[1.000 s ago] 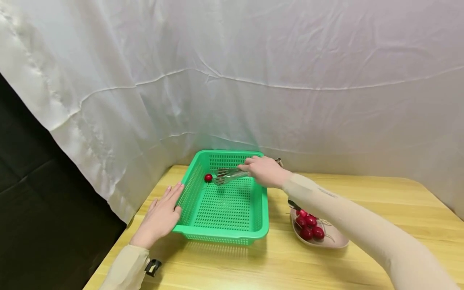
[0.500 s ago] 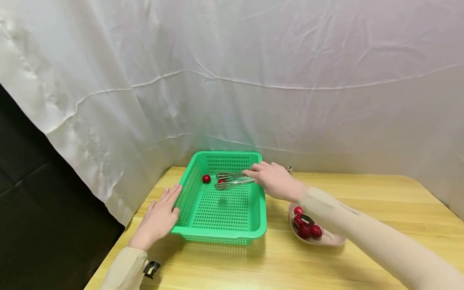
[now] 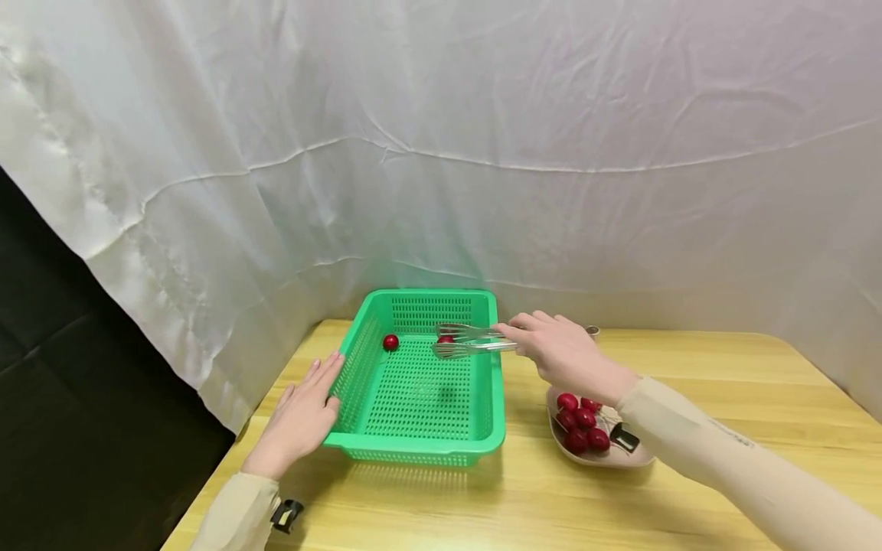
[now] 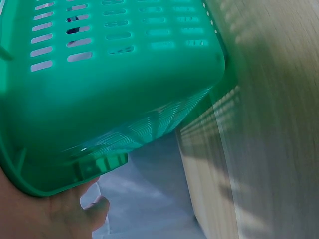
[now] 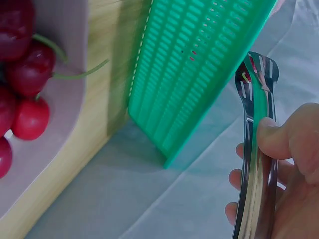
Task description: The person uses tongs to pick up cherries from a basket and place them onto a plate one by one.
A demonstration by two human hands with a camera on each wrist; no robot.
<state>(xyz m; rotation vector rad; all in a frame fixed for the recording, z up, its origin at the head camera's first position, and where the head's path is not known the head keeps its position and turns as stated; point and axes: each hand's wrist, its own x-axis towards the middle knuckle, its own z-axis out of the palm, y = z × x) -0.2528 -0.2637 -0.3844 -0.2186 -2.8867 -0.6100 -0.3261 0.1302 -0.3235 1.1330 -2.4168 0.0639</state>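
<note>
My right hand (image 3: 561, 348) grips metal tongs (image 3: 475, 347), which reach over the right rim of a green perforated basket (image 3: 498, 405). Between the slotted tong tips sits a dark red cherry (image 3: 446, 339), partly hidden by the metal; the right wrist view also shows red between the tips. A second cherry (image 3: 390, 342) lies inside the basket by its left wall. On the basket's left rim my left hand (image 3: 299, 417) rests with straight fingers. In the left wrist view, the basket's outer wall (image 4: 124, 74) hides part of that hand.
A pale pink dish (image 3: 630, 458) with several cherries (image 3: 584, 418) stands right of the basket, under the right forearm. The wooden table (image 3: 730, 383) meets a whitish cloth (image 3: 482, 191) behind. A dark panel (image 3: 83, 398) is at left.
My right hand and the tongs have moved right, carrying the cherry from the basket's left side towards its right wall. My left hand stays on the rim.
</note>
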